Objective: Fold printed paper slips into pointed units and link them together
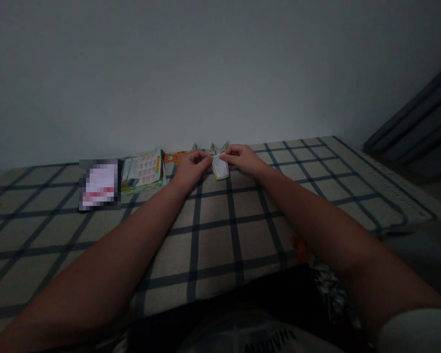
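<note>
Both my arms reach forward over a checked mat. My left hand and my right hand meet near the far edge, fingers curled and pinching a small folded piece of printed paper between them. The paper hangs a little downward from my fingertips, just above the mat. Behind my hands, by the wall, lie a few small folded paper shapes, partly hidden by my fingers.
A stack of printed booklets lies to the left of my hands, with an orange sheet beside it and a blurred-out item further left. A plain wall rises behind the mat. A dark slanted object stands at the right.
</note>
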Demonstrator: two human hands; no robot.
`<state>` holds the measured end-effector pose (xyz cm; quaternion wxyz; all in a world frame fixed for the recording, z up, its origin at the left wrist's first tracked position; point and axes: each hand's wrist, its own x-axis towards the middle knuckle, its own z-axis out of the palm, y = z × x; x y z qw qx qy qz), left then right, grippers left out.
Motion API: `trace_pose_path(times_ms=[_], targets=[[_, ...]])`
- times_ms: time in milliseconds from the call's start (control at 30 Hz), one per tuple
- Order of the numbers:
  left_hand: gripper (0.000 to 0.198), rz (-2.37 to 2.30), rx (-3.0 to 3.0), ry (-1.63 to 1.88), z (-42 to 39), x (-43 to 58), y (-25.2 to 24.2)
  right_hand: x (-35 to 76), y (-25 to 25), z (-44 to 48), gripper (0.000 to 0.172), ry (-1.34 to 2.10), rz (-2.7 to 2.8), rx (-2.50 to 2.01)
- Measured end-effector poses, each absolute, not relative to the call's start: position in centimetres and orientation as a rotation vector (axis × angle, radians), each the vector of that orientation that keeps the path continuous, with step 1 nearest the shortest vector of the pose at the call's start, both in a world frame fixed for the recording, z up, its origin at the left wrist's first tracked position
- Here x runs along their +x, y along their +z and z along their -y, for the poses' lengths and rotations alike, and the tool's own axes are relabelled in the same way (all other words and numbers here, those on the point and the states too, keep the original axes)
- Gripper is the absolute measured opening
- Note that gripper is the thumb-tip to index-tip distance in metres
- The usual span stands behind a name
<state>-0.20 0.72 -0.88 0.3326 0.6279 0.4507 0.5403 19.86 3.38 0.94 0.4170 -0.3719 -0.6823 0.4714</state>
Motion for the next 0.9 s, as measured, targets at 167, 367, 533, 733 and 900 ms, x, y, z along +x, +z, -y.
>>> trace_pose_path(times_ms=[167, 367, 533, 733, 900], targets=[[0.030, -1.124, 1.552, 1.287, -0.62, -0.15, -1.17, 20.08, 1.12, -3.22, 0.020, 1.223, 1.752, -0.915], [0.029, -1.170, 1.691, 1.330, -0.60, -0.38, -1.07, 19.97, 0.96, -3.29, 0.016, 1.281, 1.721, -0.892], [0.028, -1.167, 1.719, 1.348, -0.76, -0.39, -1.24, 19.81, 0.81, -3.31, 0.014, 1.321, 1.626, -0.920], [0.032, -1.133, 1.696, 1.326, -0.76, -0.27, -1.36, 20.26, 0.87, -3.63, 0.014, 1.237, 1.685, -0.890], [0.037, -1.118, 1.631, 1.296, -0.56, -0.14, -1.01, 20.19, 0.48, -4.10, 0.011, 1.212, 1.684, -0.870]])
